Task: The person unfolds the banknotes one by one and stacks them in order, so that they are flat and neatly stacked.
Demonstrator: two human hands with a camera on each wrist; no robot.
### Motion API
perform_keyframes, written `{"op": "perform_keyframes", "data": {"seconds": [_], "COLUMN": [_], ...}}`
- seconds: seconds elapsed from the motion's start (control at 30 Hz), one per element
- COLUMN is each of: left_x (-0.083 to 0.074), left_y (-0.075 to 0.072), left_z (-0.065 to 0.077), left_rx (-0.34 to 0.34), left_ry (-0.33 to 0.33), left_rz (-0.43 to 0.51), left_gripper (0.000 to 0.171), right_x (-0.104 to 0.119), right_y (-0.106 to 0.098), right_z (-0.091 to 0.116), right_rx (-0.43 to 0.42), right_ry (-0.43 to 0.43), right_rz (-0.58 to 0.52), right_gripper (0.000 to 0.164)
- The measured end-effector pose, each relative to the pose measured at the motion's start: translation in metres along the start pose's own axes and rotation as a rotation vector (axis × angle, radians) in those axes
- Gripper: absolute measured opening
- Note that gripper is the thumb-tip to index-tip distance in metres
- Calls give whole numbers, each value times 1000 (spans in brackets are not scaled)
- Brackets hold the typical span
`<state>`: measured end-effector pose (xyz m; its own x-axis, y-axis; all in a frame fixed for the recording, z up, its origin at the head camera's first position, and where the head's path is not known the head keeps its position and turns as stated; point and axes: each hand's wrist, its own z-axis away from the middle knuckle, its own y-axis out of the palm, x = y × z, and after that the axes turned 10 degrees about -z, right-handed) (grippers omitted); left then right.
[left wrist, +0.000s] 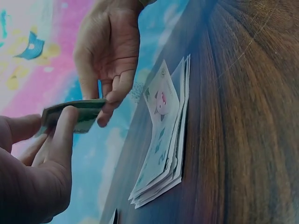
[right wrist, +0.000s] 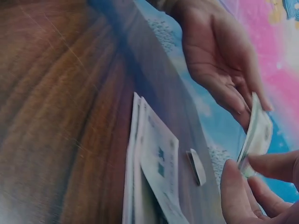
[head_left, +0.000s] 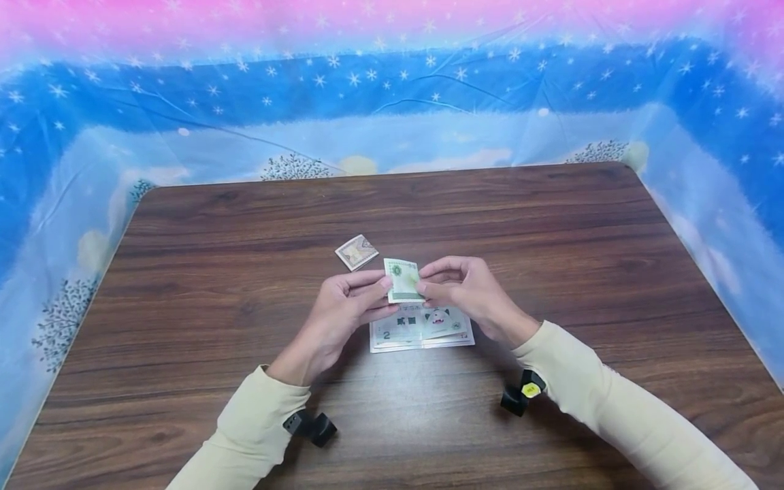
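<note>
A folded green banknote [head_left: 403,280] is held up over the table, pinched at its left edge by my left hand [head_left: 339,306] and at its right edge by my right hand [head_left: 468,292]. Both thumbs lie on its near face. In the left wrist view the folded banknote [left wrist: 77,114] spans the gap between the two hands. Just below lies a stack of pale banknotes [head_left: 422,330], the top one marked with a 2 and a cartoon face. Beyond my left fingers a folded brownish banknote [head_left: 357,252] rests on the wood.
The brown wooden table [head_left: 214,272] reaches out on all sides of the banknotes. A blue and pink snowflake cloth [head_left: 392,75] hangs behind and beside it. Each wrist carries a small black camera, the left wrist camera [head_left: 311,427] and right wrist camera [head_left: 517,396].
</note>
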<state>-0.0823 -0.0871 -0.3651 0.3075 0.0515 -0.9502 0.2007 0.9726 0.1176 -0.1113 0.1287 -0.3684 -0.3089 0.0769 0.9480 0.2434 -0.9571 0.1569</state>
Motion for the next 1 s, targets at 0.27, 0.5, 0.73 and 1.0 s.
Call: {"op": "perform_keyframes", "data": {"seconds": [0.27,0.5,0.73,1.0], "left_x": [2,3,5,2], "left_y": [5,9,10,9], "left_z": [0,0,0,4], "left_rx": [34,6,12,-4], "left_ry": [55,81,88,107], "left_rz": [-68,-126,-134,-185], "left_gripper": [35,29,30,39], "right_x": [-4,-2,3,10], "right_y": [6,12,12,5], "right_z": [10,17,21,26], "right_rx": [90,134,166,125], "right_ry": [24,28,36,52], "right_rz": [8,63,54,64], "right_gripper": [47,52,56,54]}}
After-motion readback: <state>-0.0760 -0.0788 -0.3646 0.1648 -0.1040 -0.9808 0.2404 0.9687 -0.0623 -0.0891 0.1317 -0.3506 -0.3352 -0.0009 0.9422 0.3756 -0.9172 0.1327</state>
